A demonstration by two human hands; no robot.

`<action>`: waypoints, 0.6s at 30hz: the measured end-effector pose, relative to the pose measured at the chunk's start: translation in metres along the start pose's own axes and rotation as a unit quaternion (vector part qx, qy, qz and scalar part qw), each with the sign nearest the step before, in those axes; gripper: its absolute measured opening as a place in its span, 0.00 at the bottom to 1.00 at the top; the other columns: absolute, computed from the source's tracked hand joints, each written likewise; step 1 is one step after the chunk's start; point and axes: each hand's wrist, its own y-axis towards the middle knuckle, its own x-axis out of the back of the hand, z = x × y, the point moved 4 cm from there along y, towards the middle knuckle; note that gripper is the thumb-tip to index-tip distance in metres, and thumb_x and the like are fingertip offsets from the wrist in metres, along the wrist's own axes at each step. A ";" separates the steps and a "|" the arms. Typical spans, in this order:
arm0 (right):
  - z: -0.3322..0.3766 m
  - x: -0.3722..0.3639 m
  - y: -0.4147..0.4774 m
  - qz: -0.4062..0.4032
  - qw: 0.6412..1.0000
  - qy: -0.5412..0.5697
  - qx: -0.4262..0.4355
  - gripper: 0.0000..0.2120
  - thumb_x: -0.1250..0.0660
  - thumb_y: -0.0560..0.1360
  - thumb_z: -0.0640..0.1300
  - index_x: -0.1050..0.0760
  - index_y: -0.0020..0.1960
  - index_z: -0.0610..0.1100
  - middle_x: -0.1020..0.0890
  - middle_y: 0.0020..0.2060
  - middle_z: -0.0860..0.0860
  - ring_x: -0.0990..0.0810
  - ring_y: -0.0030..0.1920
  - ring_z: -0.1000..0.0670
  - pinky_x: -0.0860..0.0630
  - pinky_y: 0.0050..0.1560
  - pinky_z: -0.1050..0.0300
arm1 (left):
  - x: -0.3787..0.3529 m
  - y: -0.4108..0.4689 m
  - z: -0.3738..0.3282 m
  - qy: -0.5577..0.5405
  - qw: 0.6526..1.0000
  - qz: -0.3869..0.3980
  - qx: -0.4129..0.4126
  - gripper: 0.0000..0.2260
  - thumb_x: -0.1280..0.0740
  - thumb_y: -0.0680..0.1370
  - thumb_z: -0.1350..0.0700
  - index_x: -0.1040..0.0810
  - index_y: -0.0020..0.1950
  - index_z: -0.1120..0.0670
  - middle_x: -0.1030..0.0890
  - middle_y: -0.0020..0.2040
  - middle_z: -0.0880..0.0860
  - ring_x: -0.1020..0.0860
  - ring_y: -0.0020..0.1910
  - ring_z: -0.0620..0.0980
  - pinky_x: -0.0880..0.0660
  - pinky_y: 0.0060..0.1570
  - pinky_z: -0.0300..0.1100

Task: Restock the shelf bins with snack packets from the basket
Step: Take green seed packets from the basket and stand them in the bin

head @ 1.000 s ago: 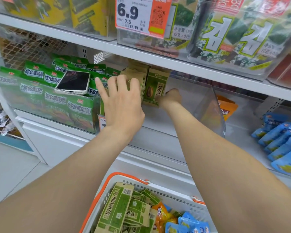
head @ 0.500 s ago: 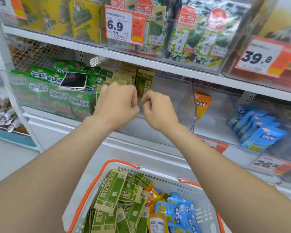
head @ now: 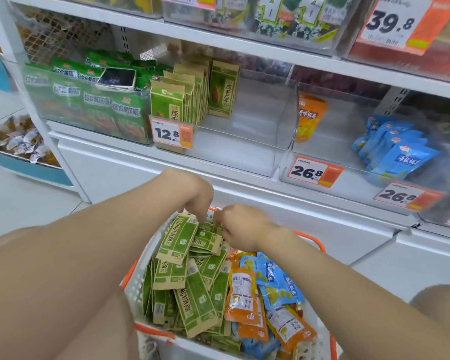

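Two hands down in the basket [head: 140, 276], head view only. Left hand [head: 195, 196] has its fingers curled down onto the top edge of a long green packet [head: 178, 240]; whether it actually pinches it, cannot tell. Right hand [head: 240, 227] is curled over the green pile next to it, grasp likewise hidden. Step in hand, as I judge: picking up more green packets. Matching bin [head: 244, 136] above holds an upright row at its left, right part bare. Next move calls for a firm hold, then lifting packets upright into that gap. Orange packets [head: 240, 292] and blue ones [head: 270, 274] wait.
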 end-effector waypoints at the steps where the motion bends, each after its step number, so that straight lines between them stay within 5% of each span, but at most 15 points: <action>1: 0.004 -0.012 0.002 0.029 0.999 -0.016 0.007 0.15 0.40 0.78 0.40 0.23 0.62 0.48 0.18 0.55 0.46 0.19 0.51 0.40 0.19 0.47 0.45 | -0.004 0.004 -0.005 0.023 1.000 -0.001 0.002 0.17 0.31 0.80 0.43 0.20 0.63 0.51 0.18 0.57 0.50 0.17 0.53 0.53 0.20 0.60 0.52; 5: 0.021 -0.054 0.005 0.107 0.992 -0.056 0.034 0.09 0.38 0.78 0.35 0.25 0.55 0.45 0.21 0.46 0.46 0.20 0.45 0.41 0.18 0.45 0.42 | -0.013 0.017 -0.011 0.075 0.997 -0.024 0.016 0.10 0.34 0.81 0.54 0.26 0.40 0.53 0.23 0.42 0.52 0.25 0.41 0.56 0.23 0.50 0.48; 8: 0.033 -0.076 0.014 0.095 0.992 -0.050 0.068 0.25 0.34 0.76 0.32 0.30 0.70 0.47 0.21 0.60 0.46 0.20 0.57 0.40 0.20 0.55 0.39 | -0.010 0.017 -0.011 0.079 0.996 -0.042 0.021 0.05 0.38 0.82 0.58 0.23 0.48 0.54 0.23 0.46 0.53 0.24 0.45 0.56 0.25 0.49 0.48; 11: 0.056 -0.086 0.021 0.073 0.990 -0.029 0.113 0.40 0.33 0.75 0.29 0.41 0.81 0.49 0.35 0.79 0.45 0.29 0.73 0.39 0.26 0.67 0.37 | -0.006 0.014 -0.008 0.072 0.996 -0.040 0.018 0.13 0.38 0.83 0.55 0.23 0.67 0.53 0.21 0.60 0.54 0.21 0.54 0.58 0.23 0.53 0.50; 15: 0.081 -0.104 0.029 0.109 0.984 -0.014 0.141 0.48 0.35 0.75 0.28 0.53 0.84 0.55 0.57 0.84 0.47 0.52 0.83 0.40 0.38 0.77 0.34 | -0.003 0.015 -0.007 0.062 0.997 -0.040 0.010 0.08 0.39 0.83 0.57 0.22 0.58 0.54 0.21 0.52 0.54 0.24 0.46 0.56 0.26 0.46 0.48; 18: 0.087 -0.118 0.033 0.147 0.978 -0.049 0.142 0.47 0.38 0.78 0.29 0.58 0.84 0.59 0.55 0.84 0.42 0.60 0.82 0.34 0.50 0.79 0.30 | -0.003 0.020 -0.012 0.062 0.997 -0.037 -0.007 0.10 0.39 0.83 0.56 0.22 0.62 0.54 0.20 0.55 0.53 0.22 0.49 0.56 0.24 0.49 0.49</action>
